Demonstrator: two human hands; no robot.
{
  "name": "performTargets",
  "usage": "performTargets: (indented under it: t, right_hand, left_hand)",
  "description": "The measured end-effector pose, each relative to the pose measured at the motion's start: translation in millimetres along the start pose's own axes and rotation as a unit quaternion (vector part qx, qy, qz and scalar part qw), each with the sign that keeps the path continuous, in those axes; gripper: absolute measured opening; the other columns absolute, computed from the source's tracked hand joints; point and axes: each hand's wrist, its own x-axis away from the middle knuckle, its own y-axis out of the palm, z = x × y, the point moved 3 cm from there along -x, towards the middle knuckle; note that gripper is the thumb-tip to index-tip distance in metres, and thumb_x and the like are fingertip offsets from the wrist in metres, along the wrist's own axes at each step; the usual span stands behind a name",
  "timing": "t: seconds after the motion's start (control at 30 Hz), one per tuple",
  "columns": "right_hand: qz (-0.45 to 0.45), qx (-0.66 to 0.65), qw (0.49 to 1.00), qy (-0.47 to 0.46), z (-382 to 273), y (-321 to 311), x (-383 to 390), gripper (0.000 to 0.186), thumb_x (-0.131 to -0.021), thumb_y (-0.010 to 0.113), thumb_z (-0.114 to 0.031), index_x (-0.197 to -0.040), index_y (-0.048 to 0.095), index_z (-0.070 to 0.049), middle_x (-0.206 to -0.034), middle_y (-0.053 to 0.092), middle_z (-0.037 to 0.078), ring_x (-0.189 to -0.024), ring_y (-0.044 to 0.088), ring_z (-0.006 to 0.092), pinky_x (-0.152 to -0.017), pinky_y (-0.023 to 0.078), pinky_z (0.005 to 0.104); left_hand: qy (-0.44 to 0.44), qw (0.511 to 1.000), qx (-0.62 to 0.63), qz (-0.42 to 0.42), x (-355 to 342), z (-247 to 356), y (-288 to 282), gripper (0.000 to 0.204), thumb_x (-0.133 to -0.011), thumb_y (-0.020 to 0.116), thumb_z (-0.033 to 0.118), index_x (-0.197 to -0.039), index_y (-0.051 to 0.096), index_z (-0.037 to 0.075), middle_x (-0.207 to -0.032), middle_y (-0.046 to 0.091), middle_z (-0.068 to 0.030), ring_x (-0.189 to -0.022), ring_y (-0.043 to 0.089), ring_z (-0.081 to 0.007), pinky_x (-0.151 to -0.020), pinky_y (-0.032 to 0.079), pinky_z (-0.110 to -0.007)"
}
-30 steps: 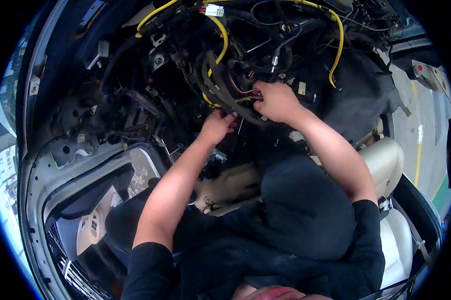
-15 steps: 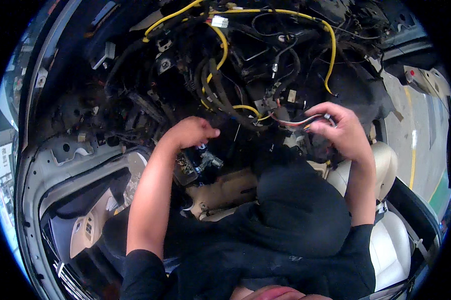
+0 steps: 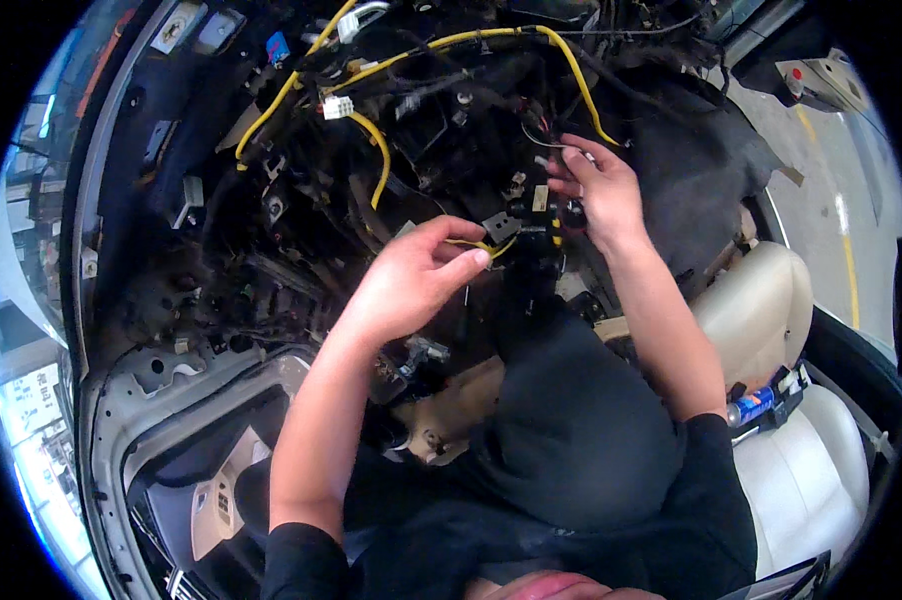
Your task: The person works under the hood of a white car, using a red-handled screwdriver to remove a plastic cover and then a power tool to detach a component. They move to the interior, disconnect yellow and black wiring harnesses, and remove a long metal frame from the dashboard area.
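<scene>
My right hand pinches a few thin wires, pale and dark, with its thumb and fingers at the right of the stripped dashboard area. My left hand is at the centre, thumb and index finger apart. A thin yellow cable shows in the gap between them and runs on to the right; the other left fingers are partly hidden. Close to both hands sits a small grey box-shaped part. A thick yellow-sleeved harness arches above, with a white connector at its left branch.
A bare metal door frame stands at the left, next to a beige door switch panel. Light seats are at the right, with a blue can lying on them. Dark carpet hangs near the right opening.
The view has shifted. My right hand has moved up and forward, still on the wires. My left hand has moved right, to the thin yellow cable, and its thumb and index finger have spread.
</scene>
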Motion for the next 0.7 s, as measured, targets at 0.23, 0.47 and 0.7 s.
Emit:
performTargets:
  t: [0.23,0.47,0.7]
  right_hand:
    - [0.020,0.079,0.995,-0.055,26,52,-25,0.037,-0.099,0.063,-0.008,-0.132,0.062,0.009,-0.100,0.075,0.013,-0.082,0.074,0.0173,-0.073,0.057,0.0274]
    - [-0.101,-0.192,0.969,0.120,6,43,-52,0.028,-0.100,0.061,-0.013,-0.122,0.066,0.003,-0.103,0.073,0.012,-0.086,0.070,0.0176,-0.077,0.058,0.0303]
    - [-0.178,0.192,0.965,0.007,-5,6,-31,0.050,-0.106,0.058,-0.038,-0.144,0.058,-0.006,-0.127,0.068,0.004,-0.114,0.063,0.0188,-0.107,0.045,0.0371]
  left_hand:
    - [0.013,0.999,-0.016,-0.044,-18,-12,20,0.048,-0.098,0.072,0.020,-0.139,0.058,0.000,-0.129,0.062,-0.0167,-0.112,0.069,-0.0232,-0.095,0.055,-0.035]
    - [-0.011,0.976,-0.141,0.164,-86,-35,48,0.054,-0.099,0.068,0.027,-0.138,0.052,-0.007,-0.120,0.069,-0.0183,-0.117,0.068,-0.0272,-0.094,0.057,-0.037]
    - [-0.043,0.956,0.274,0.097,-125,-55,38,0.029,-0.102,0.053,0.010,-0.126,0.056,-0.006,-0.108,0.071,-0.0168,-0.087,0.072,-0.0235,-0.080,0.063,-0.035]
